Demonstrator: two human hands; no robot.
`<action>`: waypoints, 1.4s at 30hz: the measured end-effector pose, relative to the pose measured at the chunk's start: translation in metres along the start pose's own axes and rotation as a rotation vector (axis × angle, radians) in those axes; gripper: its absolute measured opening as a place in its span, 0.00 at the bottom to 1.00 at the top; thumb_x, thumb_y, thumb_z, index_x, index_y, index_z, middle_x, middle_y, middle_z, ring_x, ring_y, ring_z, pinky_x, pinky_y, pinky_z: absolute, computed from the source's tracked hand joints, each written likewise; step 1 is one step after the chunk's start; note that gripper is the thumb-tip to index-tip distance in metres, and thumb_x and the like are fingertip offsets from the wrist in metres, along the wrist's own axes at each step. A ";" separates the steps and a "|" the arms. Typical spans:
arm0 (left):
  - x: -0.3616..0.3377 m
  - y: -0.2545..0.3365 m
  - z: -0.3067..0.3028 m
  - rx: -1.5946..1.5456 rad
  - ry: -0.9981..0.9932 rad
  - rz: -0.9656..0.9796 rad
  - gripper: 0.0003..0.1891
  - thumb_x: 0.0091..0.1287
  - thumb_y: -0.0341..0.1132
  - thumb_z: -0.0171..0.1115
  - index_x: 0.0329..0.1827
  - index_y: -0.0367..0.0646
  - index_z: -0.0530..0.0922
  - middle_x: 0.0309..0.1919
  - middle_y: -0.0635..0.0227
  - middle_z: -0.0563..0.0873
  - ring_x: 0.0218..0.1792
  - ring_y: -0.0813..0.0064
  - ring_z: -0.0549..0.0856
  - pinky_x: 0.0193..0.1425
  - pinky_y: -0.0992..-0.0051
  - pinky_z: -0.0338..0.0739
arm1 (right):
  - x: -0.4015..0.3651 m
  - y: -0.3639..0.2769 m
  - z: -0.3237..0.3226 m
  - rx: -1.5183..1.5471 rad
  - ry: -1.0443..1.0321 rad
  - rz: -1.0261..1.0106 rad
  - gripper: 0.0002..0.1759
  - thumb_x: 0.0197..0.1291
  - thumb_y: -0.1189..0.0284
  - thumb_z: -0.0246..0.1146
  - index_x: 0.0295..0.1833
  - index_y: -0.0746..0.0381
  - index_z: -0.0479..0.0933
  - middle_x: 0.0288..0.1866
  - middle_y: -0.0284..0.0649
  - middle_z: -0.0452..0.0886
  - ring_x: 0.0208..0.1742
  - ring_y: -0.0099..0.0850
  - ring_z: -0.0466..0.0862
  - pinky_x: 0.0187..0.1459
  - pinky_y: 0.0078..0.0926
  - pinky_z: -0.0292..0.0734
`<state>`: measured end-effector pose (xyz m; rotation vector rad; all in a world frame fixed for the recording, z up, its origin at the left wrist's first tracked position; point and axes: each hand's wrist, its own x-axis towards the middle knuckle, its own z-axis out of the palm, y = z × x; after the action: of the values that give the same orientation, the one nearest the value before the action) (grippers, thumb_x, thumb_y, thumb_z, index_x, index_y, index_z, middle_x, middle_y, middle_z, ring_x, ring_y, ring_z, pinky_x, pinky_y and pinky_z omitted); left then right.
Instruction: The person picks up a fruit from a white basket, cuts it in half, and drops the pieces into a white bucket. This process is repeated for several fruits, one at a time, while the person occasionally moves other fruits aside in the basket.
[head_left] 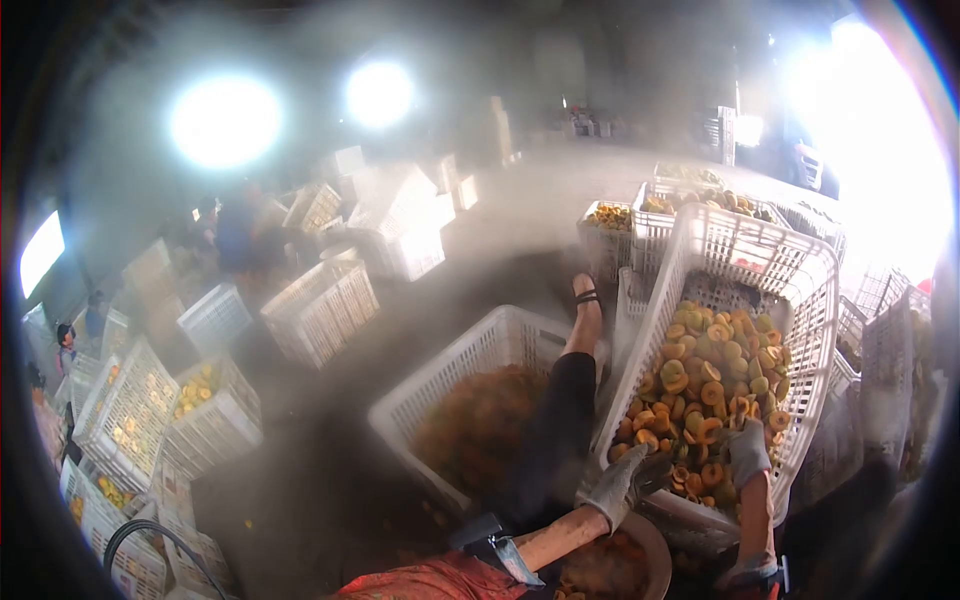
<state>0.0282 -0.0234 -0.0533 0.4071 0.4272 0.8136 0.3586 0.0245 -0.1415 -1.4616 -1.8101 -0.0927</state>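
Observation:
A long white slatted crate (815, 330) is tilted in front of me, partly filled with halved, peach-like fruit (715, 370) in orange and yellow-green. My left hand (612, 492), in a grey glove, is at the crate's near left corner with its fingers curled. A dark patch by its fingers hides what it holds, if anything. My right hand (750, 455), also gloved, reaches into the near right part of the crate, its fingers bent onto the fruit halves. Below my hands stands a round tub (655, 560) with orange pieces in it.
Left of my outstretched leg (555, 430) is a white crate (440, 385) of orange-brown pieces, blurred by haze. More fruit crates (650, 225) stand behind the tilted one. Stacked crates (215, 420) and people (66, 345) are at the left. A black cable (125, 530) loops at lower left.

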 end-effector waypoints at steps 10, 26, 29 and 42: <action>0.016 -0.001 -0.022 0.119 -0.045 -0.173 0.15 0.72 0.44 0.53 0.52 0.44 0.75 0.45 0.68 0.83 0.44 0.77 0.84 0.44 0.77 0.82 | 0.032 -0.285 -0.070 0.464 -0.372 0.616 0.14 0.45 0.82 0.68 0.40 0.67 0.76 0.21 0.34 0.75 0.18 0.20 0.73 0.18 0.24 0.67; -0.034 0.038 0.023 0.064 -0.039 0.016 0.16 0.70 0.47 0.55 0.52 0.48 0.73 0.41 0.68 0.80 0.39 0.75 0.81 0.36 0.71 0.80 | -0.002 -0.309 -0.044 0.540 0.005 0.656 0.08 0.54 0.75 0.65 0.39 0.66 0.80 0.26 0.36 0.82 0.24 0.22 0.79 0.26 0.24 0.74; -0.045 0.051 0.050 -0.079 -0.072 -0.171 0.17 0.71 0.49 0.52 0.52 0.47 0.74 0.40 0.68 0.81 0.42 0.75 0.81 0.40 0.73 0.80 | -0.007 -0.325 -0.055 1.129 -0.082 0.941 0.09 0.58 0.73 0.64 0.43 0.66 0.78 0.30 0.37 0.82 0.26 0.20 0.79 0.25 0.21 0.73; -0.050 0.045 0.045 0.389 -0.107 0.197 0.20 0.72 0.44 0.52 0.58 0.38 0.72 0.50 0.61 0.80 0.52 0.66 0.80 0.59 0.65 0.75 | -0.026 -0.328 -0.024 0.066 -0.005 0.652 0.17 0.53 0.72 0.68 0.46 0.63 0.71 0.31 0.53 0.81 0.37 0.52 0.81 0.35 0.42 0.75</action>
<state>-0.0069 -0.0420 0.0181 0.8610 0.4511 0.8953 0.0925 -0.1177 -0.0083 -1.9244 -1.2467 0.2948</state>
